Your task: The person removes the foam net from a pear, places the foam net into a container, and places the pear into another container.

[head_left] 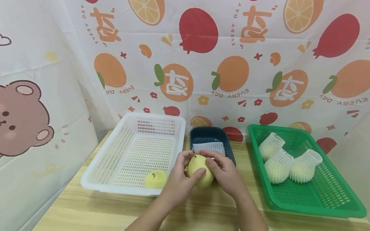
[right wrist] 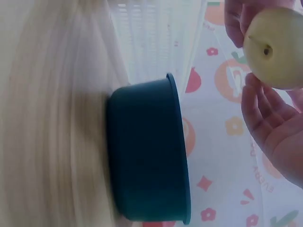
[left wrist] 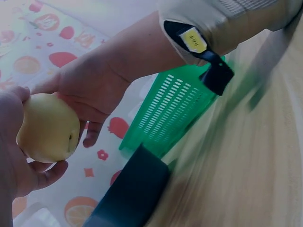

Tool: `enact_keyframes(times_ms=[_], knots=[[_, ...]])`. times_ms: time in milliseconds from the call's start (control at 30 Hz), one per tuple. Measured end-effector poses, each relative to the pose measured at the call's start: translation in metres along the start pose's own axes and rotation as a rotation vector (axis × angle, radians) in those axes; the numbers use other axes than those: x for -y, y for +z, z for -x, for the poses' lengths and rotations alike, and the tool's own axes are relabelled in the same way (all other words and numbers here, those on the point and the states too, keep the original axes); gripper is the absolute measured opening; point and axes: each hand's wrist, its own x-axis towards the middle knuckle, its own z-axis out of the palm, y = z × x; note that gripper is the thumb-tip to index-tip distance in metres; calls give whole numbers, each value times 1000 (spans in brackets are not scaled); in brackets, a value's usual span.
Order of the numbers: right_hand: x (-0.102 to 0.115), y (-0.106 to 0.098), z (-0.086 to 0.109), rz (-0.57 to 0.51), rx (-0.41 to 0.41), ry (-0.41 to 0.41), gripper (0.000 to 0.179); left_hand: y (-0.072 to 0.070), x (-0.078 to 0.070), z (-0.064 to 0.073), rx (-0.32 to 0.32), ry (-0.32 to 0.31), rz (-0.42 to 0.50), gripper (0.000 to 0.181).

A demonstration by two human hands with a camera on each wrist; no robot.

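Observation:
A yellow pear (head_left: 197, 163) is held up between both hands, above the near side of the dark blue tub (head_left: 230, 151). My left hand (head_left: 178, 182) grips it from the left, thumb across the near side. From the right, my right hand (head_left: 227, 177) holds it with bent fingers and the thumb on top. In the left wrist view the pear (left wrist: 49, 127) shows its smooth skin, bare of any net. The right wrist view shows the pear's stem end (right wrist: 279, 52), with right-hand fingers against its side. White foam netting (head_left: 210, 147) lies in the tub behind the hands.
A white basket (head_left: 101, 187) on the left holds another yellow pear (head_left: 155, 179) in its near right corner. On the right, a green basket (head_left: 314, 209) contains three pears in foam nets (head_left: 278, 167). Printed cloth (head_left: 201, 77) hangs behind the wooden table (head_left: 215, 223).

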Motion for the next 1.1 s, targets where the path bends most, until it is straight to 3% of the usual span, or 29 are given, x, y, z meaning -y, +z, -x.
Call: enact_keyframes(times_ms=[200,367,600,733,867,1100], knots=[[6,9,1,-89,92,-22,45,-10,-4,-3,-62,18,42,50],[8,18,-1,-178,104,-29,56,-18,-6,-4,-118,32,1,53],[13,35,-6,-257,3,56,73,-30,-11,-8,-131,39,-51,48],[16,48,-12,-288,-80,52,75,-38,-14,-10,-125,40,-80,49],[19,64,-17,-196,-168,-13,77,-49,-17,-11,-134,11,-123,56],[26,95,-25,32,-295,-148,77,-64,-23,-12,-117,-110,-256,73]])
